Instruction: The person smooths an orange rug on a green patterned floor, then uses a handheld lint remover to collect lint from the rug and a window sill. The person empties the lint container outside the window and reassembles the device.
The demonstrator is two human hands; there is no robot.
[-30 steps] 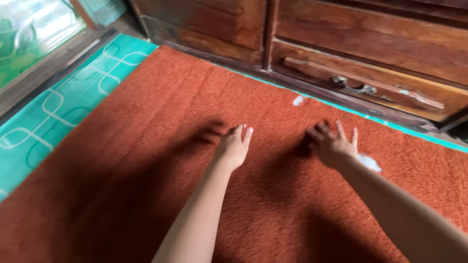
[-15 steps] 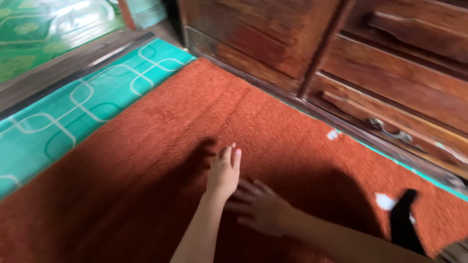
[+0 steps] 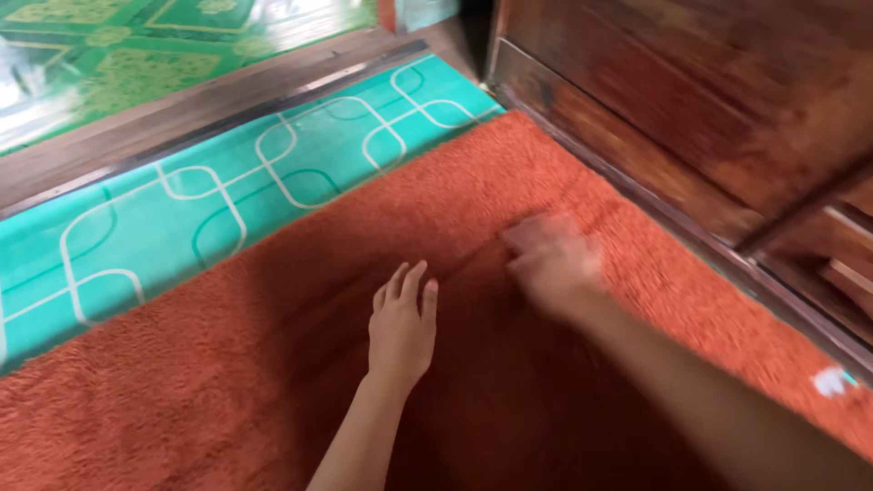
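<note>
The left hand point(image 3: 401, 325) lies flat on the orange-red rug point(image 3: 227, 382), palm down, fingers stretched and close together, and it holds nothing. The right hand point(image 3: 550, 264) is over the same rug a little further ahead and to the right; it is blurred, the fingers look spread, and I cannot tell if it touches the pile. The rug covers the floor between a turquoise mat with white loop pattern point(image 3: 173, 218) on the left and a dark wooden cabinet point(image 3: 691, 100) on the right. A small white scrap point(image 3: 829, 380) lies at the rug's right edge
</note>
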